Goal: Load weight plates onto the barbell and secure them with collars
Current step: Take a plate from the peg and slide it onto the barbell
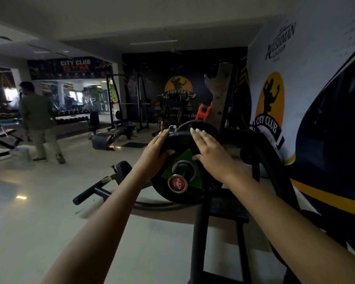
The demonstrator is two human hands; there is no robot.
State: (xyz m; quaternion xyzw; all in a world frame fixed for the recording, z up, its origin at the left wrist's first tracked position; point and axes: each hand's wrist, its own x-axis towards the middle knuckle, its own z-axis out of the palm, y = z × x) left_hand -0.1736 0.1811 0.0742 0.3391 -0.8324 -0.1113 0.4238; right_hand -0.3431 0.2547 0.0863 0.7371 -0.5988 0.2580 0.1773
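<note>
Beside banner wall, glossy floor, loaded plate

Commercial gym: "City Club Gym" banner, dumbbell racks, squat rack, benches.

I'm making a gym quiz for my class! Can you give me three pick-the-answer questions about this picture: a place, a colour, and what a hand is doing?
1. Where is the weight plate? A on the floor; B on the barbell; C on a bench.
2. What colour is the barbell's end cap? A blue; B yellow; C red.
3. How is the right hand? A flat on the plate; B in a fist; C holding a bottle.
Answers: B, the bar pokes through its hole; C, the round cap is red; A, its fingers lie straight on the plate's face.
</note>
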